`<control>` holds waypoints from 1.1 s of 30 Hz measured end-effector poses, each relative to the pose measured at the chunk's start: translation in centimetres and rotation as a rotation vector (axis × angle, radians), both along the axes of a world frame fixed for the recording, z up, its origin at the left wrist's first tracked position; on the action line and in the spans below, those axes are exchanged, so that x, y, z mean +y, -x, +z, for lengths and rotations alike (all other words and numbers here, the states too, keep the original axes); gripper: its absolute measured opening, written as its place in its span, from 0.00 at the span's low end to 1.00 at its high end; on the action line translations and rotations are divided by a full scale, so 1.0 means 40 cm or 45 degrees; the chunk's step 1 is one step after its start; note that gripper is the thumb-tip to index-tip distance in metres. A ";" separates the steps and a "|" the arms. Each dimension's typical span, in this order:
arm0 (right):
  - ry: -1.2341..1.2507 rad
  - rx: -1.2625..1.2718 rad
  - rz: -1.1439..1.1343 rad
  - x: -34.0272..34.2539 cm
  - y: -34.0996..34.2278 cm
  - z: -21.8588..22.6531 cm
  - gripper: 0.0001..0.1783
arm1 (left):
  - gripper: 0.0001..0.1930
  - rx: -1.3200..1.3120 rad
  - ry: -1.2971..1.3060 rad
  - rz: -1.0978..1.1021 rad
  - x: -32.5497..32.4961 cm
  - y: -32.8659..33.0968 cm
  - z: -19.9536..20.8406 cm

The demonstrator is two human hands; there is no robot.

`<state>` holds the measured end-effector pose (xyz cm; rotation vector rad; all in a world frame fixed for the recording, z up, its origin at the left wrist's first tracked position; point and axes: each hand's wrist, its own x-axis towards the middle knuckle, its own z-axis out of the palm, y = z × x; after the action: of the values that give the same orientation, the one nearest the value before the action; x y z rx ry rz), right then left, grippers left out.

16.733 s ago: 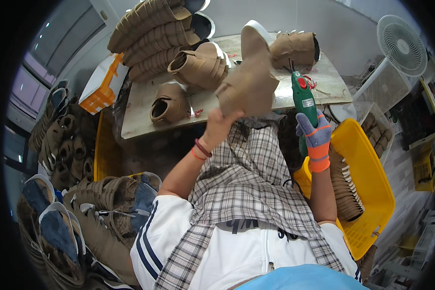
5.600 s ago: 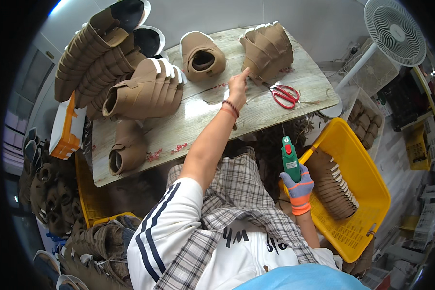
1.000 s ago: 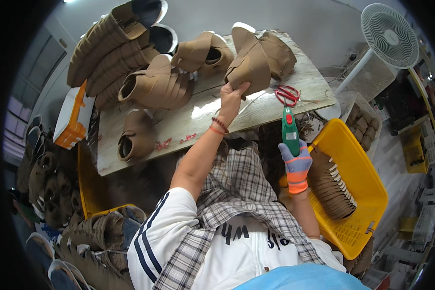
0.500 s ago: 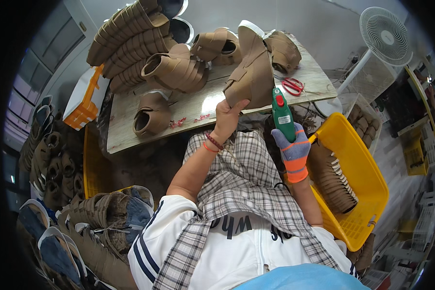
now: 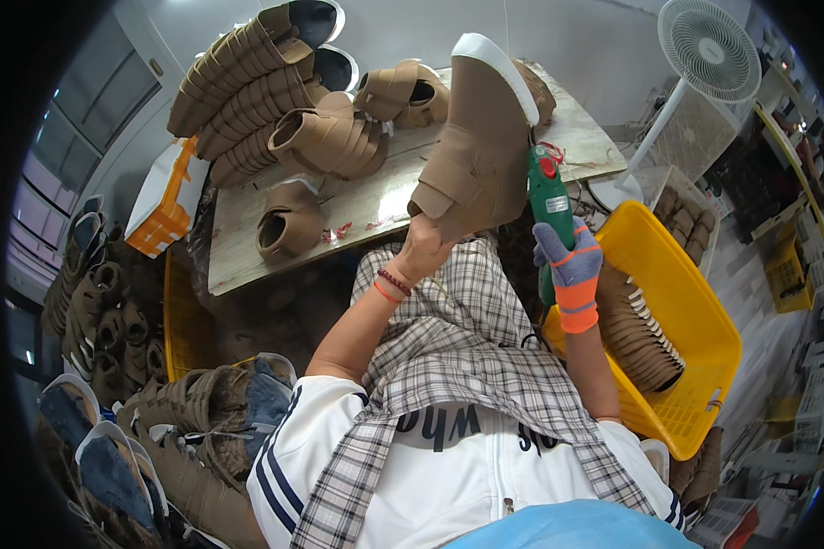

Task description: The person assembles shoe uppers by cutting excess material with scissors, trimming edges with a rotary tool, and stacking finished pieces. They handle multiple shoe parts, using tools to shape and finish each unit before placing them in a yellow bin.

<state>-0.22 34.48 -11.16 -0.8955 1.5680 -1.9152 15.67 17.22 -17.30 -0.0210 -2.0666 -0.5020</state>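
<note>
My bare left hand (image 5: pixel 423 249) grips a brown shoe upper (image 5: pixel 485 156) by its lower end, holding it up above the table's near edge. The upper has a crossed strap on its side and a white edge along the top and right. My right hand (image 5: pixel 568 261), in a grey and orange striped glove, is wrapped round a slim green handheld power tool (image 5: pixel 549 197) with a red switch. Its narrow dark tip points up beside the upper's right edge, by the white rim; whether it touches cannot be made out. Red-handled scissors (image 5: pixel 551 154) lie partly hidden behind the tool.
On the pale table (image 5: pixel 357 206) stand nested stacks of brown uppers (image 5: pixel 247 87), a single upper (image 5: pixel 288 224) and red scraps (image 5: pixel 337 232). A yellow crate (image 5: pixel 710 366) with more uppers is at right, below a white fan (image 5: pixel 710 50). Piled uppers (image 5: pixel 183 439) fill the lower left.
The held upper has come nearer, showing more of its side. My right hand and the tool have moved up and slightly right, bringing the tip beside the white rim. The view has shifted slightly.
</note>
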 end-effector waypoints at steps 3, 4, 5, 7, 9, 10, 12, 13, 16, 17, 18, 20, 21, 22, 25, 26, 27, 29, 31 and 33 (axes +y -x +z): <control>-0.006 0.112 -0.074 0.005 0.030 -0.025 0.19 | 0.07 -0.150 -0.827 0.123 0.058 -0.046 0.084; -0.043 0.178 -0.097 0.002 0.036 -0.044 0.19 | 0.16 0.135 -1.188 -0.323 0.042 -0.063 0.109; -0.098 0.346 -0.129 0.008 0.050 -0.060 0.21 | 0.19 0.349 -1.735 -0.731 0.033 -0.064 0.163; -0.176 0.655 -0.232 0.015 0.072 -0.119 0.24 | 0.17 0.413 -1.908 -0.925 -0.036 -0.092 0.212; -0.178 0.985 -0.299 0.024 0.048 -0.136 0.27 | 0.15 0.448 -2.032 -0.983 -0.110 -0.135 0.233; -0.146 1.068 -0.295 0.025 0.035 -0.143 0.29 | 0.14 0.466 -2.100 -1.011 -0.140 -0.160 0.228; -0.115 1.091 -0.222 0.022 0.014 -0.152 0.29 | 0.12 0.499 -2.232 -1.085 -0.193 -0.204 0.209; -0.105 1.105 -0.190 0.023 0.006 -0.154 0.28 | 0.11 0.572 -2.289 -1.072 -0.204 -0.214 0.205; -0.025 1.211 -0.175 0.017 -0.002 -0.157 0.28 | 0.11 0.720 -2.389 -1.025 -0.228 -0.241 0.192; -0.001 1.238 -0.167 0.015 -0.002 -0.159 0.28 | 0.11 0.737 -2.391 -1.006 -0.234 -0.247 0.187; -0.010 1.241 -0.154 0.013 -0.004 -0.162 0.28 | 0.11 0.753 -2.394 -0.988 -0.238 -0.252 0.182; -0.027 1.254 -0.136 0.011 -0.003 -0.166 0.28 | 0.11 0.779 -2.416 -0.946 -0.251 -0.252 0.170; -0.025 1.263 -0.124 0.011 -0.004 -0.166 0.28 | 0.11 0.790 -2.438 -0.916 -0.260 -0.250 0.162; -0.020 1.273 -0.113 0.007 -0.006 -0.164 0.28 | 0.11 0.802 -2.455 -0.887 -0.263 -0.247 0.162; 0.010 1.287 -0.102 -0.001 -0.012 -0.155 0.27 | 0.11 0.741 -2.489 -1.068 -0.254 -0.236 0.161; 0.021 1.291 -0.102 -0.003 -0.013 -0.152 0.27 | 0.11 0.728 -2.496 -1.107 -0.248 -0.231 0.161; 0.042 1.304 -0.117 -0.006 -0.013 -0.148 0.27 | 0.10 0.716 -2.502 -1.146 -0.241 -0.225 0.161; 0.086 1.328 -0.141 -0.013 -0.015 -0.139 0.27 | 0.10 0.698 -2.502 -1.145 -0.235 -0.212 0.157; 0.079 1.305 -0.132 -0.013 -0.022 -0.117 0.27 | 0.09 0.685 -2.491 -1.069 -0.233 -0.196 0.146; 0.081 1.275 -0.129 -0.017 -0.028 -0.109 0.26 | 0.10 0.699 -2.499 -1.032 -0.228 -0.174 0.136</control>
<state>0.90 33.81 -15.51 -2.0349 2.0829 -1.6410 22.62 8.08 -11.86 0.1493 -0.2909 -2.4043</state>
